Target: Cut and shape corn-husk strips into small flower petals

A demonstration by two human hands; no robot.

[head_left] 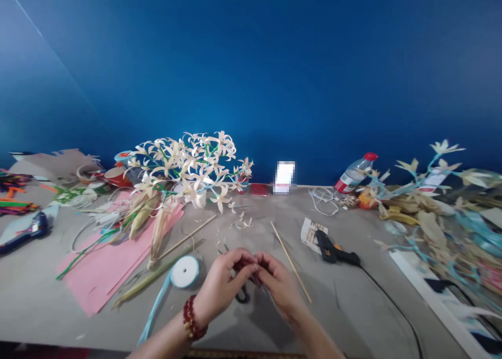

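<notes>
My left hand [231, 275], with a red bead bracelet [191, 318] at the wrist, meets my right hand [276, 283] above the middle of the table. The fingertips of both are pinched together. Whatever they hold is too small and too hidden to make out. Below them shows a dark loop [243, 294], perhaps a scissors handle, mostly covered by the hands. Left of my left hand lies a roll of light blue ribbon [191, 279] with its tail running toward the front edge. To the right of my right hand is a thin wooden stick [290, 259].
A black glue gun [335, 251] lies at right, its cord trailing frontward. White husk-like flowers [188, 165] stand behind at left, near pink paper [94, 280]. A tilted plastic bottle [355, 175], flower sprays [427, 165] and a power strip [421, 280] crowd the right side.
</notes>
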